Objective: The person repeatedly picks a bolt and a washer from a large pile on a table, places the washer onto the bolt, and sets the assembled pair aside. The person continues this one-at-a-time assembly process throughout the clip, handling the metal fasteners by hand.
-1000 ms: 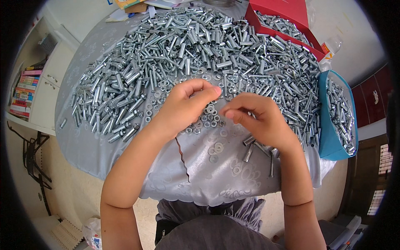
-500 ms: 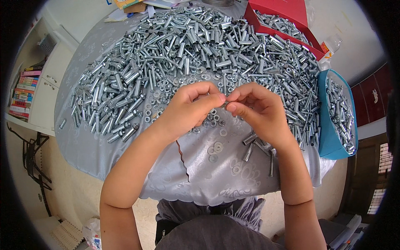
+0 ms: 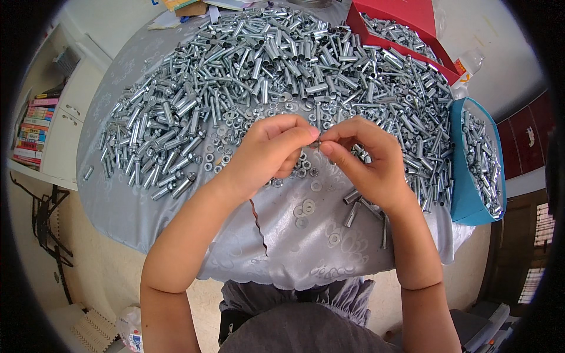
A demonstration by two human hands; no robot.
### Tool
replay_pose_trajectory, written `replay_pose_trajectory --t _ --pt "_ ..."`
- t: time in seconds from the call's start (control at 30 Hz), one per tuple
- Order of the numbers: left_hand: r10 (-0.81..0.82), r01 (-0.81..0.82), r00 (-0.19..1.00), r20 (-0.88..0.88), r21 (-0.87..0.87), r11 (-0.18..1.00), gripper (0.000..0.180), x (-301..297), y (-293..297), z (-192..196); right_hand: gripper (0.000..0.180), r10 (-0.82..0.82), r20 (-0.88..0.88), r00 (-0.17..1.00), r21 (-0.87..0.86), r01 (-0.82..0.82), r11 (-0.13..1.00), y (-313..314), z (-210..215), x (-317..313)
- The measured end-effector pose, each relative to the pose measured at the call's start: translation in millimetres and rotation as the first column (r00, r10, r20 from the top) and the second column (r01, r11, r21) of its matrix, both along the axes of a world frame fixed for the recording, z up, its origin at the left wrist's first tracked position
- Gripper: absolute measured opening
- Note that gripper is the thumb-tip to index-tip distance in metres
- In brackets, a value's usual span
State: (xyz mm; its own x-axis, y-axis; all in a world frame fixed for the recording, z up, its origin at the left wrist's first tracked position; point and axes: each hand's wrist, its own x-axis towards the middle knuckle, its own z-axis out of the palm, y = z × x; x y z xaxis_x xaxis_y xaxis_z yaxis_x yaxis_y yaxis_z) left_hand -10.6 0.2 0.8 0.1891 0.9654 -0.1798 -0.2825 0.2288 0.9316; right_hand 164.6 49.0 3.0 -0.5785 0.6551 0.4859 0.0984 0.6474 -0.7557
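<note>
My left hand (image 3: pixel 268 147) and my right hand (image 3: pixel 368 156) meet above the near side of the metal hardware pile. Thumbs and index fingers of both are closed in a pinch on a small thin metal piece (image 3: pixel 319 141), which shows only as a narrow upright sliver; its exact kind is too small to tell. Beneath and behind the hands lie loose hex nuts (image 3: pixel 302 166) and flat washers. A few washers (image 3: pixel 308 206) rest apart on the silver-grey tablecloth (image 3: pixel 294 253) between my forearms. Beside my right wrist are several metal sleeves (image 3: pixel 352 214) and a long bolt (image 3: pixel 384 230).
A wide heap of bolts and sleeve anchors (image 3: pixel 276 59) covers the table's far half. On the right stand a red box (image 3: pixel 450 70) and a teal bin (image 3: pixel 458 165), both holding hardware. A thin dark wavy strip (image 3: pixel 257 220) lies by my left forearm.
My fingertips have shifted slightly, and the thin metal piece between them now shows more clearly. My right fingers have turned a little; the things on the table look unmoved.
</note>
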Motion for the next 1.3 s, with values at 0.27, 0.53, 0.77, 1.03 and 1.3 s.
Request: replay_pose_trajectory --t 0.27,0.53,0.77,1.03,1.3 --pt "-0.037 0.038 0.998 0.058 -0.018 0.999 0.029 8 -1 -1 0.016 -0.018 -0.011 1.0 0.133 0.019 0.991 0 0 -2" --pt "0.023 -0.021 1.0 -0.019 0.081 0.997 0.024 11 -1 -1 0.019 -0.063 -0.06 0.996 0.167 0.073 0.983 0 -1 -4" --pt "0.199 -0.203 0.978 0.067 0.055 0.978 0.022 -2 5 6 0.019 -0.114 -0.019 0.993 0.067 0.115 0.991 -4 6 -8" --pt "0.338 -0.359 0.91 0.239 0.051 0.932 0.02 -35 16 0 0.014 -0.135 0.144 0.98 0.092 0.123 0.988 5 -5 -7" --pt "0.488 -0.496 0.862 0.139 0.029 0.868 0.02 -32 17 -3 0.015 -0.254 0.36 0.898 0.269 0.16 0.95 16 -10 -21"
